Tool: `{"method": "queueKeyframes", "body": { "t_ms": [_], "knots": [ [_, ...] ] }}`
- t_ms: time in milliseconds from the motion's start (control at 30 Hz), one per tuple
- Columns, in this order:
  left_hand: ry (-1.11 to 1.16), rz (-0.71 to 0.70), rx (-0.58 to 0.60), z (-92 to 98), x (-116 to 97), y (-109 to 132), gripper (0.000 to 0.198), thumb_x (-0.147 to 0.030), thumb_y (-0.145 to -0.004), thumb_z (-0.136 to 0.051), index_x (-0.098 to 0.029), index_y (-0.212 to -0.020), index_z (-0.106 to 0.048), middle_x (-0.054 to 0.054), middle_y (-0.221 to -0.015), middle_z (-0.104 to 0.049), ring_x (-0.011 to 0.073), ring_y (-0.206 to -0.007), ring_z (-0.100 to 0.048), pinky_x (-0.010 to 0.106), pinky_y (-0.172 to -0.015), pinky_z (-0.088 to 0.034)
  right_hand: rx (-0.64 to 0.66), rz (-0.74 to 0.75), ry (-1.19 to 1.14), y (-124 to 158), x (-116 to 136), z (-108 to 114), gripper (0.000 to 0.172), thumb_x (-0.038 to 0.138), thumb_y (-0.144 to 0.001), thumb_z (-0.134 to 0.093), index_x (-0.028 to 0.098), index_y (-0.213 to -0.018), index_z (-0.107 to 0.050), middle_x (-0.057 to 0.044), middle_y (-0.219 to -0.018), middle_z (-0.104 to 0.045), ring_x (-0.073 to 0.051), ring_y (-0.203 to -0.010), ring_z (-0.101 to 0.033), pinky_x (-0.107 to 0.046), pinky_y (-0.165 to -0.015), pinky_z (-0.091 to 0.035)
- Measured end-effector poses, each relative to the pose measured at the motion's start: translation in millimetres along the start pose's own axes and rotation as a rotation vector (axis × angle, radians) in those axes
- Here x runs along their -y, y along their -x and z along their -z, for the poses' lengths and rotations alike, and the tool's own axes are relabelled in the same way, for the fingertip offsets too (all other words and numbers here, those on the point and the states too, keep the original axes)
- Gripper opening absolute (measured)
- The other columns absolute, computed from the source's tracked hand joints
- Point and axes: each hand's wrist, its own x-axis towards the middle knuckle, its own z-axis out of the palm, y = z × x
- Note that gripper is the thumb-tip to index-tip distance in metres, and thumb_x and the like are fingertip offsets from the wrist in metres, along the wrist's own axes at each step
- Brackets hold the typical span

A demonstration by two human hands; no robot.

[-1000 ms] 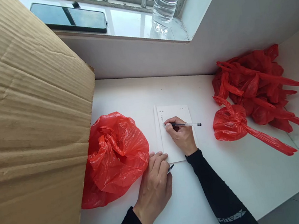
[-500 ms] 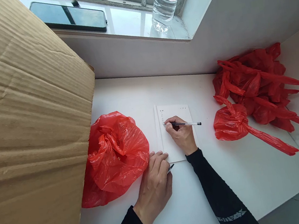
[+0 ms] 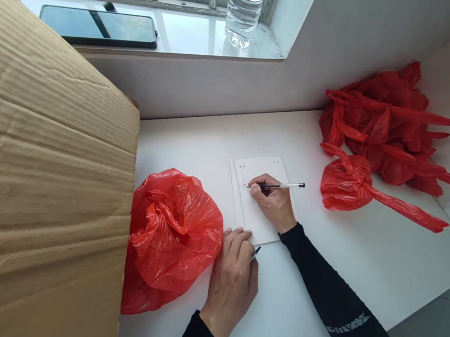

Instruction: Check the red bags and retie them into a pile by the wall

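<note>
1. Slim clear plastic ballpoint pen [image 3: 279,186] is pinched in the right hand [image 3: 273,206], fingers closed round it. Tip touches white rectangular paper pad [image 3: 260,166] under the grip; back end sticks out right.
2. Left hand [image 3: 234,283] is curled shut over small dark piece [image 3: 256,251], near side of the pen grip, at pad's corner.
3. Crumpled red plastic bag [image 3: 173,236] lies left of both hands, against brown corrugated cardboard box [image 3: 45,186].
4. Heap of red plastic bags [image 3: 385,125] lies well right of the grip.

Notepad [image 3: 264,166] writing: too small to be read. A dark object [image 3: 256,251] (only its tip is seen) is hidden under the left hand [image 3: 232,281]. The cardboard box [image 3: 45,186] and bottle [image 3: 244,0] are cut off by the frame.
</note>
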Motion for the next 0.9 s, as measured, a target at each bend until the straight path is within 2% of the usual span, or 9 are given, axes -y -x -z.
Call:
{"method": "queueKeyframes", "body": {
  "t_ms": [667, 900],
  "knots": [
    [0.004, 0.015, 0.008, -0.2, -0.8, -0.7, 0.031, 0.008, -0.086, -0.045, -0.020, -0.099, -0.050, 0.010, -0.124, -0.065, 0.0270, -0.129, -0.055, 0.056, -0.113, -0.048, 0.031, -0.012, 0.001, 0.3, 2.1, -0.4, 0.012, 0.023, -0.083, -0.059, 0.022, -0.079, -0.070, 0.004, -0.069, -0.063, -0.013, -0.058, -0.050, -0.026, -0.056, -0.041],
    [0.023, 0.020, 0.016, -1.1, 0.7, 0.5, 0.032, 0.007, -0.087, -0.045, -0.020, -0.103, -0.050, 0.010, -0.125, -0.064, 0.0271, -0.129, -0.054, 0.058, -0.112, -0.048, -0.001, -0.036, -0.054, 0.0, 1.5, -0.8, 0.010, 0.024, -0.082, -0.060, 0.021, -0.077, -0.068, 0.004, -0.067, -0.061, -0.013, -0.057, -0.049, -0.027, -0.055, -0.040]
  ]
}}
